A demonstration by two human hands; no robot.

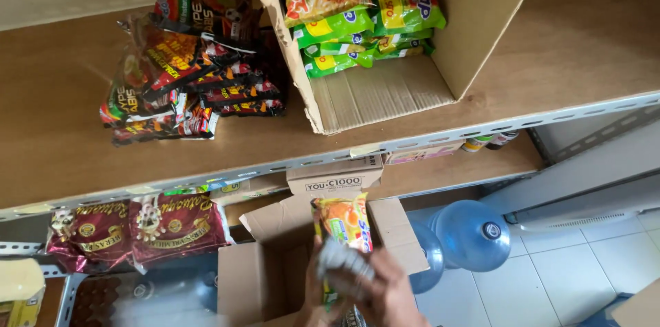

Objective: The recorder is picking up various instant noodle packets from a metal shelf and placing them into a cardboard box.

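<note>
My right hand (390,294), blurred, grips a small bundle of yellow, orange and green noodle packets (344,220) low in the middle, over an open cardboard box (261,279) on the floor. Part of my left hand (311,294) lies against the bundle's left edge and seems to hold it too. Above, on the wooden shelf (62,155), a second open cardboard box (385,90) lies on its side with several packets of the same kind (357,4) stacked inside. To its left is a loose heap of red and black noodle packets (185,59).
Under the shelf lie two dark red bags (137,231) and a small white carton (335,176). Blue water jugs (471,234) lie on the white tiled floor at the right. A yellow packet (19,289) shows at the bottom left, with bottles (489,140) behind the shelf's metal rail.
</note>
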